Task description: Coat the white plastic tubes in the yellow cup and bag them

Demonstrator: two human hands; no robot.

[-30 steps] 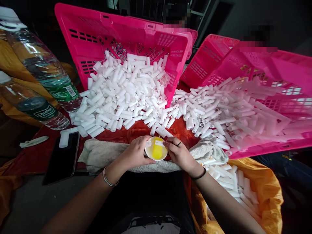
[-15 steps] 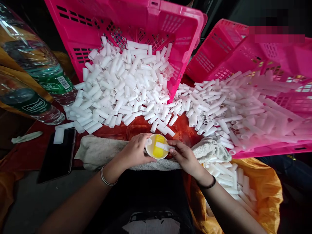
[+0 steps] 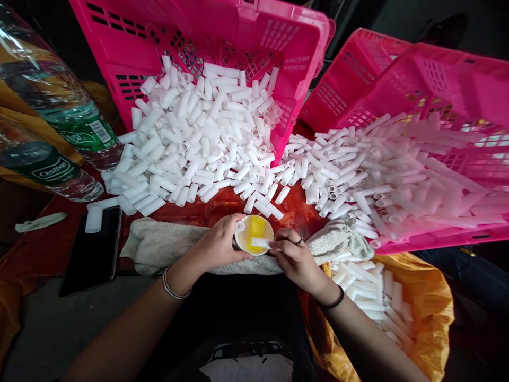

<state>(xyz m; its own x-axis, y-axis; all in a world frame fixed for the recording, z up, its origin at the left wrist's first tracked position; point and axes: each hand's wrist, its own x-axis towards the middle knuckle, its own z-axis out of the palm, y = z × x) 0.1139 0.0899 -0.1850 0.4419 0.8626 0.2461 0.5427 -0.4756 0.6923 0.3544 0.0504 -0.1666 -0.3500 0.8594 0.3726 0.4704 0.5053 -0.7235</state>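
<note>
A small white bowl (image 3: pixel 268 225) with a yellow block (image 3: pixel 256 227), perhaps a sponge, sits in front of my body. My left hand (image 3: pixel 220 240) is closed around its left side. A short white tube (image 3: pixel 239 227) shows at the fingertips of that hand, end toward the camera. From the right, my right hand (image 3: pixel 293 252) pinches another white tube (image 3: pixel 260 242), whose free end lies over the yellow block; I cannot tell whether it touches. Under the hands and bowl lies a pale towel (image 3: pixel 167 244).
Short white tubes (image 3: pixel 191 138) spill from a pink crate (image 3: pixel 191 32). Longer ones (image 3: pixel 358 170) spill from a second crate (image 3: pixel 477 79) at right. A yellow sack (image 3: pixel 433 297) holds more tubes. Water bottles (image 3: pixel 91 127) and a phone (image 3: pixel 93 260) are at left on the red table (image 3: pixel 214 211).
The tube in my right hand has moved down to the lower edge of the yellow block, and the right hand has turned slightly. My left hand still holds the bowl.
</note>
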